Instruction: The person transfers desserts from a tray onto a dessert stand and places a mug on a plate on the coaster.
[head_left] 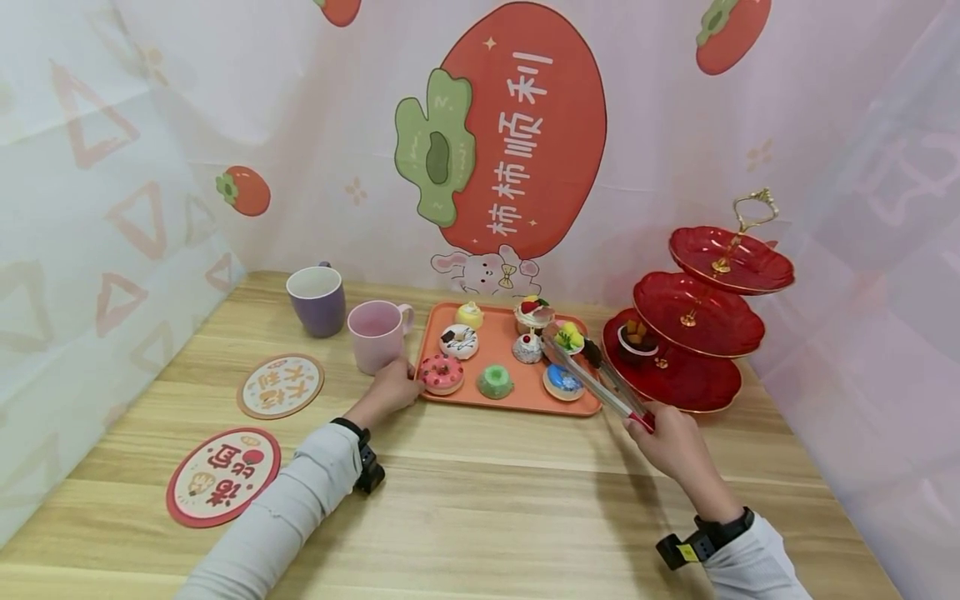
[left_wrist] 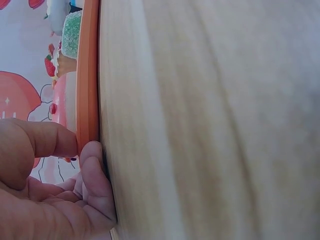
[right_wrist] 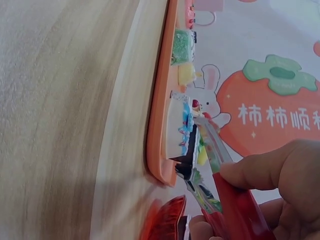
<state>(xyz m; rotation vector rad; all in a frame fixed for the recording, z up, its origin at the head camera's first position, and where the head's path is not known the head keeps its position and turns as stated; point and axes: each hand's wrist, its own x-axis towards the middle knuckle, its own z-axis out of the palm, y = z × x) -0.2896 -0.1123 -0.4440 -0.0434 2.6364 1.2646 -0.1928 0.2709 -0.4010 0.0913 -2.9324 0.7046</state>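
Note:
My left hand (head_left: pixel 392 387) pinches the near-left corner of an orange tray (head_left: pixel 465 402) between thumb and fingers, beside a pink strawberry-dotted donut (head_left: pixel 442 374). In my right hand (head_left: pixel 675 442) I grip metal tongs with red handles (right_wrist: pixel 240 207). Their tips lie either side of a small cake with yellow and green topping (head_left: pixel 570 337) at the tray's right; I cannot tell whether they squeeze it. Also on the tray are a blue donut (head_left: pixel 564 383), a green sugared sweet (head_left: pixel 496 382), a white donut (head_left: pixel 459 342), a yellow cake (head_left: pixel 469 315) and cupcakes (head_left: pixel 528 348).
A red three-tier stand (head_left: pixel 701 312) is at the right, with a dark-topped cupcake (head_left: pixel 637 340) on its bottom plate. Left of the tray stand a pink mug (head_left: pixel 375 337) and a purple mug (head_left: pixel 318 304). Two round coasters (head_left: pixel 281 386) lie at the left on the wooden table (head_left: pixel 487 500).

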